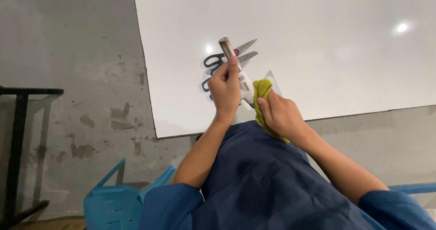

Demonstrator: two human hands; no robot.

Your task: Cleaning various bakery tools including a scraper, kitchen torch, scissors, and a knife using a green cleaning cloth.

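My left hand (225, 85) grips a white tool with a brownish metal tip (227, 48), holding it tilted above the white table (318, 44). My right hand (280, 114) holds a yellow-green cloth (262, 90) pressed against the tool's lower white body. Under the tool, scissors with black and blue handles (213, 59) lie on the table, their blades pointing right. A clear triangular piece (271, 77) shows just behind the cloth.
The table's near edge runs just above my blue-sleeved arms. A blue plastic chair (111, 200) stands at lower left on the grey concrete floor. A black table leg and frame (18, 134) stand at the far left.
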